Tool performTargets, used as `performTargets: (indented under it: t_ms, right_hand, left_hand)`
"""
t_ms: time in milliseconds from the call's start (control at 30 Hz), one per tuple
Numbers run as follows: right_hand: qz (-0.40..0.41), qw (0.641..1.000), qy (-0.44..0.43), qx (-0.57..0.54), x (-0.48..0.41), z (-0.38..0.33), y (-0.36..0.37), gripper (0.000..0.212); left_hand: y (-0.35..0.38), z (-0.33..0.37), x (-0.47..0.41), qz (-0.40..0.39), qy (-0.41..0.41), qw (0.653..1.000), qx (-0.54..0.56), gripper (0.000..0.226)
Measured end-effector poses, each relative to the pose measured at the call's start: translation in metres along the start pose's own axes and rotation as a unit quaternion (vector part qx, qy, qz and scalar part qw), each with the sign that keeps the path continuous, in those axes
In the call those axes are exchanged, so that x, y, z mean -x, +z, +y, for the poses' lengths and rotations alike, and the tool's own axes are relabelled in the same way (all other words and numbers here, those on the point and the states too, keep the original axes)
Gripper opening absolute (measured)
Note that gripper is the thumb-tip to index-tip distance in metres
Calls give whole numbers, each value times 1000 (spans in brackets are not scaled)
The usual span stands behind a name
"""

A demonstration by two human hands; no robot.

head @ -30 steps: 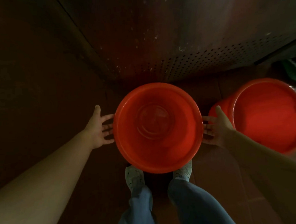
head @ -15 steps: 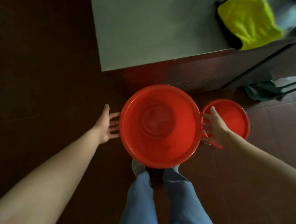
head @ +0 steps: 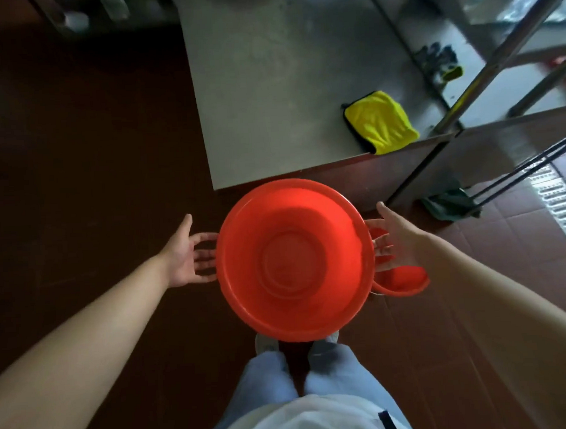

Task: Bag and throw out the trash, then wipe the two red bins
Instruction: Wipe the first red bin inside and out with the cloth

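Observation:
Between my two hands, above my feet, I hold a large empty red bin [head: 294,259] seen from above. My left hand [head: 187,255] presses its left side with straight fingers reaching under the rim. My right hand [head: 396,238] does the same on the right side. A second red bin [head: 406,281] stands on the floor below my right hand, mostly hidden by the hand and the first bin. A yellow cloth [head: 380,122] lies at the near right corner of a steel table [head: 268,84].
The steel table's front edge is just beyond the held bin. Metal rack legs [head: 496,55] and a dark green rag [head: 448,202] on the floor are to the right, with a floor drain grate [head: 560,206] further right. Dark tiled floor lies to the left.
The view has risen with the bin held between my hands. The tabletop and yellow cloth have come fully into view, and the second bin now looks smaller and lower.

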State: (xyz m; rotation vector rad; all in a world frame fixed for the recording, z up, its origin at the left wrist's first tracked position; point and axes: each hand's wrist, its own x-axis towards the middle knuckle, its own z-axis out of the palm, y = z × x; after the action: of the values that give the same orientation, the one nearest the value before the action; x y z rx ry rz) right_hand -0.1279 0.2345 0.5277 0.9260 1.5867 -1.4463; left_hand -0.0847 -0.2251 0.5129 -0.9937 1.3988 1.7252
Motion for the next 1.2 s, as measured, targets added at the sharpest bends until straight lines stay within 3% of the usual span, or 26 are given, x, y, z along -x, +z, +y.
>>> performTargets:
  t_ms: [167,333,467,567,833,1200]
  right_hand:
    - [-66,997,-3,26,46,-47,-7,74]
    - [-127,985,2,117,93,-101,-6,75]
    - [-156,965,-17,209,132,-144,-11,38]
    - [-118,968,-52,216,153,-179,-22,21]
    - [-85,939,-120,311,179,-262,-32,28]
    - [-38,958,-106,263,132,-357,-4,40]
  left_hand:
    - [-7,38,52,-23,11,1000,6,84]
    - [6,71,105,2,47,999,10,80]
    - [27,97,144,27,69,997,12,77]
    - [43,126,167,45,87,995,0,74]
    - [84,203,205,100,102,990,-3,76]
    - [79,309,154,96,104,990,-24,76]
